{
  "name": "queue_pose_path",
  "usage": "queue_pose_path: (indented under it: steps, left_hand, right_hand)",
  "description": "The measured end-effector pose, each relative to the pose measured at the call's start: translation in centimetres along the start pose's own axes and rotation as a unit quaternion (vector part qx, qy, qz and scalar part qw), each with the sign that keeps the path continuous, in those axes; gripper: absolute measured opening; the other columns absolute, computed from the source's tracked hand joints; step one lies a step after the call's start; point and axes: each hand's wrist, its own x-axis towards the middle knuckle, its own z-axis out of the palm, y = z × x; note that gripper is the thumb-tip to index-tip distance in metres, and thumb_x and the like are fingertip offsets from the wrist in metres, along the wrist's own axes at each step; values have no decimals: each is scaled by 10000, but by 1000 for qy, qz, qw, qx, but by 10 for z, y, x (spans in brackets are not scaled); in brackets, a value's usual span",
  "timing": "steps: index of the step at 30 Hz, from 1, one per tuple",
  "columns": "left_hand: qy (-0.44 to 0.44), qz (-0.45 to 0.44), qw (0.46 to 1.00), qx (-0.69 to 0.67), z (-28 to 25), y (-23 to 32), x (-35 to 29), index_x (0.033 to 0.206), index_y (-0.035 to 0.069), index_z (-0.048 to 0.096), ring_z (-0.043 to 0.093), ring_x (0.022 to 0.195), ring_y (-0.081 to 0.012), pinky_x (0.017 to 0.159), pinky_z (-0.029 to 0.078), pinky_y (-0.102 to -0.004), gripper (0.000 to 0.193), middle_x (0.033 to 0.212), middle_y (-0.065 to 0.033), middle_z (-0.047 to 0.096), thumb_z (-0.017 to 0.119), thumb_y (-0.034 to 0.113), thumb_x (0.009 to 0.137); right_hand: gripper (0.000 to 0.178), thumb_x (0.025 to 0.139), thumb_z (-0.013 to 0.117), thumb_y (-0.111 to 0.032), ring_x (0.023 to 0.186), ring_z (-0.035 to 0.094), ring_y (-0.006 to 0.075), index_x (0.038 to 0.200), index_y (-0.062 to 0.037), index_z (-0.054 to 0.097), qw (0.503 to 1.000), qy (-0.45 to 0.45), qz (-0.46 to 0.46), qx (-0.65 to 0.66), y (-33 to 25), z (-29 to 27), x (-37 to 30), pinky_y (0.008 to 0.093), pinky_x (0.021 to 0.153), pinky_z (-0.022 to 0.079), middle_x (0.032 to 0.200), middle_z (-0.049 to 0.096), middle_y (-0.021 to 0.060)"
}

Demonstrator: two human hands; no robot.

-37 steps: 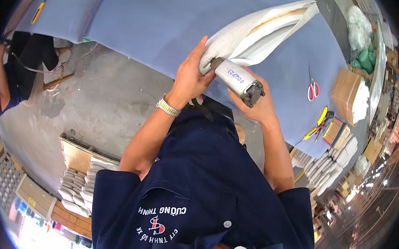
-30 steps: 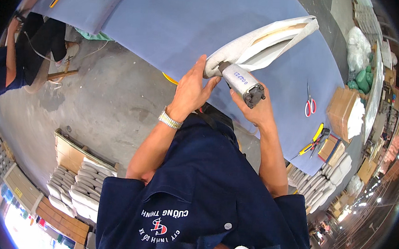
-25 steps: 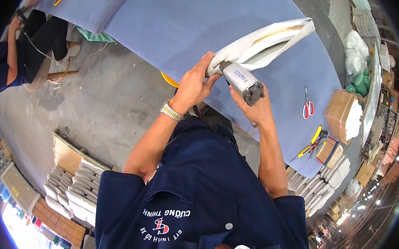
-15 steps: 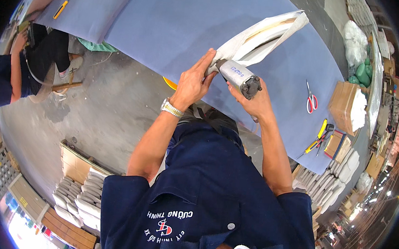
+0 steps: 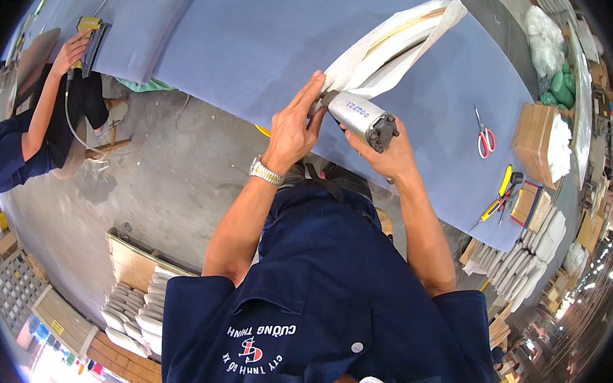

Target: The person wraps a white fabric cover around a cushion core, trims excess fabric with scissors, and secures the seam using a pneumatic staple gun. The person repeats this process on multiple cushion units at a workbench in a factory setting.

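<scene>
A curved, cushion-like piece wrapped in white fabric (image 5: 370, 62) stands on the blue-grey table, its folded edges and a strip of bare wood showing. My left hand (image 5: 294, 136) presses against the near end of this piece, fingers stretched along the fabric and thumb below. In my right hand (image 5: 393, 155) is a silver-bodied pneumatic staple gun (image 5: 357, 114). Its nose meets the piece's near end, right beside my left fingers. The grip is mostly hidden by the gun's body and my fingers, and the contact point cannot be seen clearly.
To the right lie red-handled scissors (image 5: 486, 141), a yellow cutter (image 5: 500, 196) and a cardboard box (image 5: 534, 141). Grey pads (image 5: 516, 264) are stacked beyond the table edge. At the left, a co-worker's hand (image 5: 71, 51) holds a yellow tool (image 5: 88, 25) with a hose (image 5: 74, 121).
The co-worker's arm has reached up over the table with the yellow tool. My hands, the staple gun and the white piece keep nearly the same positions; the whole view has shifted slightly.
</scene>
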Motion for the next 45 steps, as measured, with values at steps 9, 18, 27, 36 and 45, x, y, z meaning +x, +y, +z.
queue_pose_path:
  steps: [9,18,27,36,45]
  left_hand:
    - [34,10,999,-15,11,-1,-13,1491,102,534,549,1369,-366,1058,540,-418,706,1529,-172,530,659,-130,836]
    - [64,-19,997,-39,15,-4,-12,1476,95,547,578,1343,-355,966,603,-371,678,1519,-178,539,626,-140,845]
    - [85,-13,996,-7,24,-3,-16,1547,118,459,661,1209,-393,912,592,-421,749,1421,-232,605,738,13,861]
    - [99,-31,993,51,48,13,-23,1543,66,436,640,1236,-391,980,552,-439,769,1406,-228,617,792,176,870]
    - [100,-87,986,105,84,9,-66,1514,-3,438,489,1410,-397,1092,489,-438,803,1566,-279,433,824,183,835]
  right_hand:
    - [527,755,770,-169,1007,674,451,1251,-46,643,996,-7,-62,-61,-4,-5,-4,437,866,552,1039,727,217]
    - [517,751,759,-146,976,679,459,1242,-44,634,997,8,-48,-62,-6,11,0,441,841,555,1021,724,227]
    - [436,788,801,-149,919,692,315,1164,26,667,982,42,-120,-142,9,-8,-29,379,819,547,978,734,168]
    - [438,776,859,-202,911,697,374,1104,29,683,981,35,92,-167,87,-87,-86,405,827,543,1001,707,193]
    - [463,887,788,-189,1083,671,268,1275,25,653,972,183,77,-123,221,-156,-67,360,939,522,1192,670,169]
